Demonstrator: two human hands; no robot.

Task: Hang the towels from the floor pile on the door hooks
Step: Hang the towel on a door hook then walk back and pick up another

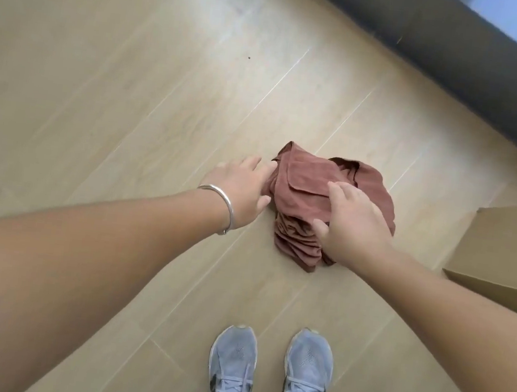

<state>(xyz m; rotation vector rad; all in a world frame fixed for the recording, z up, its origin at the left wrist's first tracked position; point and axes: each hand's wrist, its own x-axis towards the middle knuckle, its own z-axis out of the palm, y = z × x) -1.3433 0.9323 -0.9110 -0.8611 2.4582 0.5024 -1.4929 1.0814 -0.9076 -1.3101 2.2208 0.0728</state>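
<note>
A crumpled pile of reddish-brown towels lies on the light wooden floor in the middle of the head view. My left hand, with a silver bangle on the wrist, reaches down at the pile's left edge, fingers spread and touching the cloth. My right hand rests on top of the pile's right half, fingers apart and pressing onto the towels, with no clear grip visible. No door or hooks are in view.
A cardboard box stands on the floor just right of the pile. A dark baseboard or threshold runs diagonally across the upper right. My two grey-blue sneakers stand below the pile.
</note>
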